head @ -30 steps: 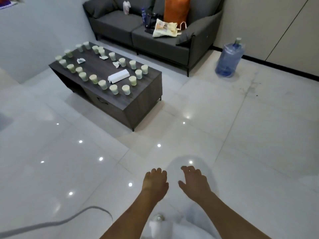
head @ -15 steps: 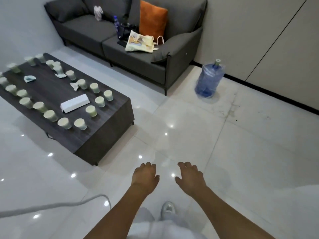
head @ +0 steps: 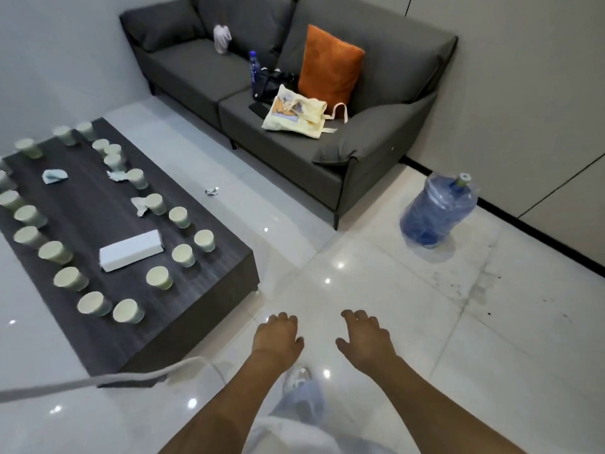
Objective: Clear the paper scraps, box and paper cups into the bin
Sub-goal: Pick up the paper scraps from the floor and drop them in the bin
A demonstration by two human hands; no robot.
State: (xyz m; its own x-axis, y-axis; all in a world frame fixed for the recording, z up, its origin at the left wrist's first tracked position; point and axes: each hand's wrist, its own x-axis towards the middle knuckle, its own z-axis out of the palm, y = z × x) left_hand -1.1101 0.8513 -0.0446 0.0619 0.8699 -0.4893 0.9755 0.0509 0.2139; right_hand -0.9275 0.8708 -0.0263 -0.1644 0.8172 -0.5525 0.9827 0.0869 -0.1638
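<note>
Both hands hang in the near middle of the view over the glossy white floor (head: 393,290), palms down and holding nothing — the left hand (head: 277,335) with fingers loosely bent, the right hand (head: 365,337) with fingers slightly spread. To the left stands a dark wood-grain coffee table (head: 183,290), and on it a ring of pale green paper cups (head: 159,277) stands upright along its edges. Inside that ring, toward the near end, lies a long white box (head: 131,250) flat on the tabletop. Farther along the table lie crumpled paper scraps: a bluish one (head: 54,176) at the far left and a white one (head: 139,204) touching a cup. One more small scrap (head: 211,191) lies on the floor between the table and the grey sofa (head: 294,152) at the far side. The sofa carries an orange cushion (head: 330,65), a cream tote bag (head: 296,113) and a blue bottle (head: 253,68). To the right, near the wall, stands a blue water jug (head: 435,214). No bin is in view.
</note>
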